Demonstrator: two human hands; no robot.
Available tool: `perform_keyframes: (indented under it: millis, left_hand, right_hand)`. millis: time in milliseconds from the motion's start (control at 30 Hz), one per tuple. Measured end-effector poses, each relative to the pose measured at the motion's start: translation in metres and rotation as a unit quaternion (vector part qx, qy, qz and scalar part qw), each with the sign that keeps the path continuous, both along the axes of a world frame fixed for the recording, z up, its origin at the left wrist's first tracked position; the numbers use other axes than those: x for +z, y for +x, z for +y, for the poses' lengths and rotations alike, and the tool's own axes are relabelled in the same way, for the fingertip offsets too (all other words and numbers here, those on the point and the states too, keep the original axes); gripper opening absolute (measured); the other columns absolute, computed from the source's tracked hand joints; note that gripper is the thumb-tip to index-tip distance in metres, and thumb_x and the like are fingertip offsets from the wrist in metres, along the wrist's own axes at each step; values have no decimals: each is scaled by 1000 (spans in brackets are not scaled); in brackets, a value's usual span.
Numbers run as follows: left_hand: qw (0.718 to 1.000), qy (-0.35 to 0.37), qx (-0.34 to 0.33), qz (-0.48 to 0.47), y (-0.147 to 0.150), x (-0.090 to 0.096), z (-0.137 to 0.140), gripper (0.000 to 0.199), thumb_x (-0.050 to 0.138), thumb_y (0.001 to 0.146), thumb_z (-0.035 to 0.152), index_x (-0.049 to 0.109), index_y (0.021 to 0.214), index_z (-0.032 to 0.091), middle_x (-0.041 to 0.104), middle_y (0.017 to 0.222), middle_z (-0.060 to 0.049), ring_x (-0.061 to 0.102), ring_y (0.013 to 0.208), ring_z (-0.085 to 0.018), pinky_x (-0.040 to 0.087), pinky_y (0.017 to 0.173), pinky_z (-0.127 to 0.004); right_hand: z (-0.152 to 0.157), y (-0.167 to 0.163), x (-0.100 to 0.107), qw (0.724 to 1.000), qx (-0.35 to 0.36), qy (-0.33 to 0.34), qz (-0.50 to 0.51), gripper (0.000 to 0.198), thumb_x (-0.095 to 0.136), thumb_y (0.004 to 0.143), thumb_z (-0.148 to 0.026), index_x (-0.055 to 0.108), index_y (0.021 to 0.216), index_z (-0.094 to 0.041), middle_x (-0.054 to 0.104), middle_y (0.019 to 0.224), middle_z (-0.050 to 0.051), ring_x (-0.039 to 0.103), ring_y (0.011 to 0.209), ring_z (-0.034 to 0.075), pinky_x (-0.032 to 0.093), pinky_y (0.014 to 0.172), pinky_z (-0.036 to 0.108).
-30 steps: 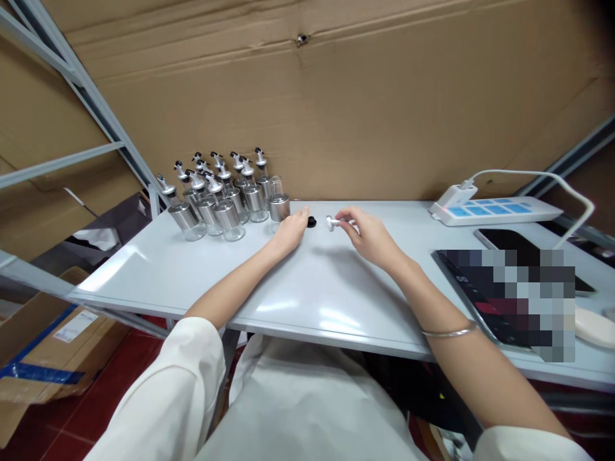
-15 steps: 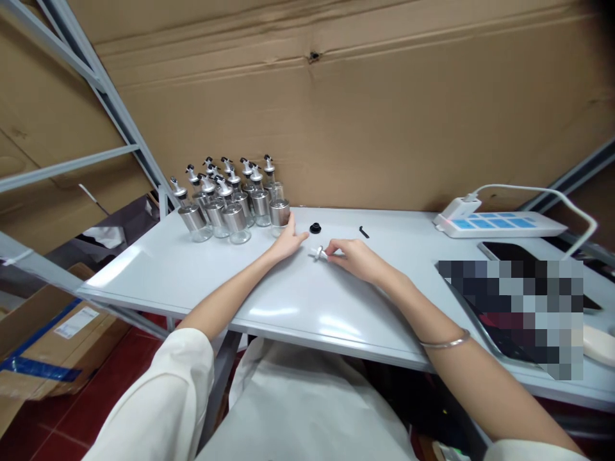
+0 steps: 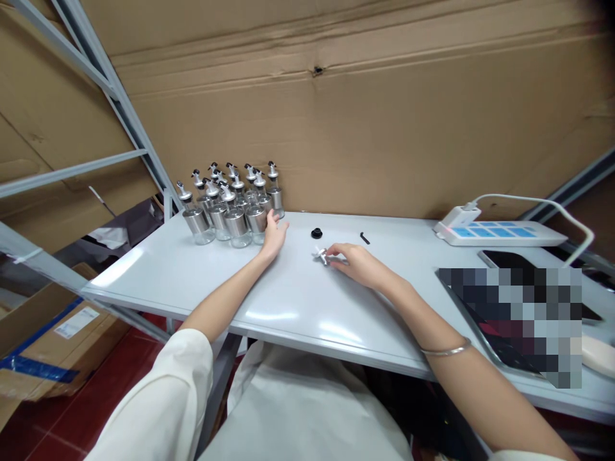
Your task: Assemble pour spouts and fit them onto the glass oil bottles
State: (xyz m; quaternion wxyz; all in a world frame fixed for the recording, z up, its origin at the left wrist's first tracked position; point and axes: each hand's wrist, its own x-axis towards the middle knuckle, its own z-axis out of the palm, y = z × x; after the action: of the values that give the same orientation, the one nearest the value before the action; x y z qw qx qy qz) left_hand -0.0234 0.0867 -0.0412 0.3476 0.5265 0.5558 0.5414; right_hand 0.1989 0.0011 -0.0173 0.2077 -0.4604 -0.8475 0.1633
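My left hand [image 3: 275, 237] is open, fingers pointing away and thumb apart on the right. The back of its fingers lies against the right side of a glass bottle [image 3: 256, 221] with a steel sleeve; its neck has no visible spout. Several similar bottles [image 3: 235, 223] stand grouped to the left, topped by silver pourer spouts with black tips. My right hand [image 3: 354, 264] pinches a loose silver pourer spout [image 3: 321, 255] just above the table, near its middle. Behind it lie a black round stopper [image 3: 316, 234] and a small black bent lever piece [image 3: 365, 238].
The white table [image 3: 298, 301] backs onto a cardboard wall [image 3: 365, 128]. To the right are a power strip [image 3: 504, 234] with a plugged-in charger and cable, a dark phone [image 3: 500, 257] and a pixelated flat device [image 3: 514, 320]. A metal frame [image 3: 129, 121] rises at left.
My left hand has moved left, and the spoutless bottle has shifted left against the group. The spout in my right hand has turned slightly. The view has tilted a little.
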Motion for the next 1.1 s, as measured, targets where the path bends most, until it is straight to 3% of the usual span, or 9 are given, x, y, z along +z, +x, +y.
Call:
perform_keyframes:
  millis: [67, 167, 267, 367, 467, 567, 800, 933, 1100]
  left_hand:
    - [999, 30, 0, 26, -3, 2, -1, 59, 48, 81, 17, 30, 137, 18, 55, 128, -14, 59, 110, -19, 47, 92, -35]
    - [982, 154, -12, 109, -11, 9, -4, 41, 43, 85, 19, 41, 126, 17, 65, 99, -7, 63, 82, -14, 50, 79, -30]
    - [924, 322, 70, 192, -24, 24, -7, 27, 42, 87, 23, 48, 113, 18, 61, 95, -6, 59, 91, -17, 46, 87, -33]
    - [868, 397, 208, 215, -43, 39, -9, 26, 44, 87, 26, 46, 111, 17, 53, 112, -11, 49, 112, -21, 38, 99, -38]
    - [850, 380, 304, 200, -62, 46, -7, 31, 44, 86, 25, 40, 116, 17, 43, 123, -13, 40, 123, -23, 32, 105, -41]
    - [854, 346, 339, 187, -77, 44, -2, 34, 45, 85, 23, 38, 117, 17, 40, 125, -14, 38, 125, -23, 30, 107, -40]
    - [880, 334, 288, 176, -92, 32, 10, 35, 46, 89, 34, 38, 120, 18, 49, 122, -12, 49, 119, -19, 37, 103, -33]
    - [901, 317, 261, 141, -93, 34, 9, 41, 45, 90, 40, 34, 124, 20, 57, 111, -9, 61, 98, -17, 44, 93, -31]
    - [910, 312, 251, 106, -94, 38, 8, 41, 43, 89, 42, 34, 123, 21, 59, 96, -4, 62, 77, -14, 46, 80, -29]
  right_hand:
    - [1, 1, -1, 1000, 1, -1, -6, 21, 50, 82, -12, 60, 98, -21, 67, 109, 8, 62, 101, 22, 47, 88, 35]
    - [1, 1, -2, 1000, -4, 15, -2, 18, 50, 82, -13, 60, 96, -20, 67, 106, 9, 62, 98, 22, 47, 87, 36]
    - [2, 1, -1, 998, -14, 49, 21, 12, 52, 83, -19, 59, 92, -20, 67, 100, 9, 62, 92, 23, 48, 85, 38]
    - [2, 1, 1, 995, -13, 83, 44, 12, 50, 83, -21, 58, 92, -20, 66, 100, 9, 61, 91, 23, 48, 83, 38]
    - [1, 1, 3, 991, 1, 116, 59, 12, 48, 84, -21, 57, 92, -20, 64, 99, 9, 59, 95, 24, 46, 85, 39]
    - [1, 2, 3, 992, 11, 119, 47, 13, 46, 85, -19, 59, 87, -19, 62, 95, 9, 59, 90, 23, 47, 83, 38]
    - [1, 4, -3, 998, 27, 35, -35, 22, 48, 82, -10, 67, 86, -20, 61, 100, 9, 61, 88, 21, 48, 82, 35]
    - [-2, 0, 2, 998, 24, 28, -44, 23, 48, 84, -12, 68, 89, -20, 63, 101, 9, 63, 89, 22, 49, 82, 35]
    - [-3, -1, 3, 999, 20, 20, -47, 22, 47, 85, -15, 67, 90, -20, 69, 99, 8, 63, 95, 25, 48, 84, 38]
